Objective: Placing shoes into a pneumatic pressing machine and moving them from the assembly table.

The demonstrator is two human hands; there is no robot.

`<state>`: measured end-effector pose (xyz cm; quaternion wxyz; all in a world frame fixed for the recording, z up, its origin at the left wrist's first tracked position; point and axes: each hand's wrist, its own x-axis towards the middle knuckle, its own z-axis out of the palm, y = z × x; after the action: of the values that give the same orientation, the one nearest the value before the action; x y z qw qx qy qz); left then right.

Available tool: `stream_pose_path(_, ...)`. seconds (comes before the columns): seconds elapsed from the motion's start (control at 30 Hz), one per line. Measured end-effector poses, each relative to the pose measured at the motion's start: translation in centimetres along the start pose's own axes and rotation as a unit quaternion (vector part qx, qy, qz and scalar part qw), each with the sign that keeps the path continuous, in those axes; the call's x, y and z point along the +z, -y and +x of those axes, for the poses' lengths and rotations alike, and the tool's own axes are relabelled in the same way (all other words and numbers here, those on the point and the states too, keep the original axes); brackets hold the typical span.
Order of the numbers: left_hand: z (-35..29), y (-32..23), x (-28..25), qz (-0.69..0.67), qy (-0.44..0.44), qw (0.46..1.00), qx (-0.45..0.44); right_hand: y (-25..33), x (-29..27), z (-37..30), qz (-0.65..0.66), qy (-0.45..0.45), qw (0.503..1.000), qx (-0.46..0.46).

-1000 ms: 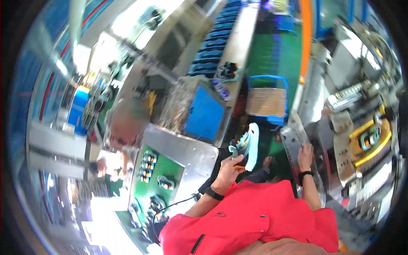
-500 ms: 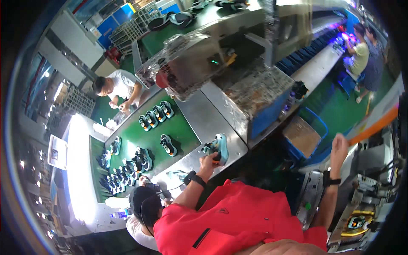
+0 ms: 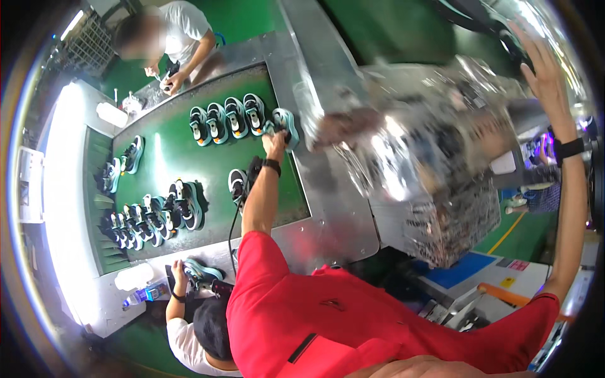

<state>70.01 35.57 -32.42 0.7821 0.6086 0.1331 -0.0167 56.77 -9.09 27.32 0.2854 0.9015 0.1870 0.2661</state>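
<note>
My left hand [image 3: 274, 145] is closed on a dark sneaker with a pale blue sole [image 3: 288, 125]. It is at the right end of a row of similar sneakers [image 3: 225, 118] on the green conveyor belt [image 3: 165, 157]. A single sneaker [image 3: 237, 184] stands nearer, partly hidden by my left forearm. My right arm stretches far to the upper right. There my right hand [image 3: 543, 74] is open, its fingers spread beside a dark shoe [image 3: 512, 47] on another green surface. Whether the fingertips touch that shoe, I cannot tell.
More sneakers [image 3: 151, 217] stand at the belt's left. A plastic-wrapped machine [image 3: 403, 145] sits between my arms. One co-worker in white [image 3: 189, 28] handles a shoe across the belt; another, in a black cap [image 3: 213, 327], sits close at my left beside a bottle [image 3: 145, 295].
My left hand has carried the sneaker from the metal edge to the row on the belt. My right hand has risen and reached farther away. The whole view has shifted.
</note>
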Motion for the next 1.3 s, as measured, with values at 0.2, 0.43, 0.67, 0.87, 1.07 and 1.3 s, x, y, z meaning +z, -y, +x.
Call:
stream_pose_path(0.2, 7.3, 0.8, -1.4, 0.421, -0.114, 0.892, 0.119, 5.0, 5.6, 12.3, 0.061, -0.127, 0.960, -0.243)
stream_pose_path(0.43, -15.4, 2.9, 0.6, 0.530, 0.320, 0.785, 0.035, 2.4, 6.2, 11.2, 0.081, -0.056, 0.978, -0.182)
stream_pose_path(0.67, -36.5, -9.0, 9.9, 0.007, 0.397, 0.885, -0.243, 0.0, -4.8, 2.4, 0.195, -0.257, 0.919, 0.226)
stream_pose_path(0.87, -42.4, -17.9, 20.2, -0.171, 0.689, 0.635, -0.306, 4.0, -19.8, -14.8, 0.417, -0.316, 0.730, 0.440)
stream_pose_path(1.07, -56.3, -24.7, 27.8, -0.198, 0.714, 0.497, -0.452, 13.8, -26.6, -35.3, 0.462, -0.166, 0.615, 0.617)
stream_pose_path(1.3, -72.4, -17.0, 26.4, -0.102, 0.804, 0.394, -0.434, 31.9, -36.0, -52.7, 0.354, -0.347, 0.401, 0.770)
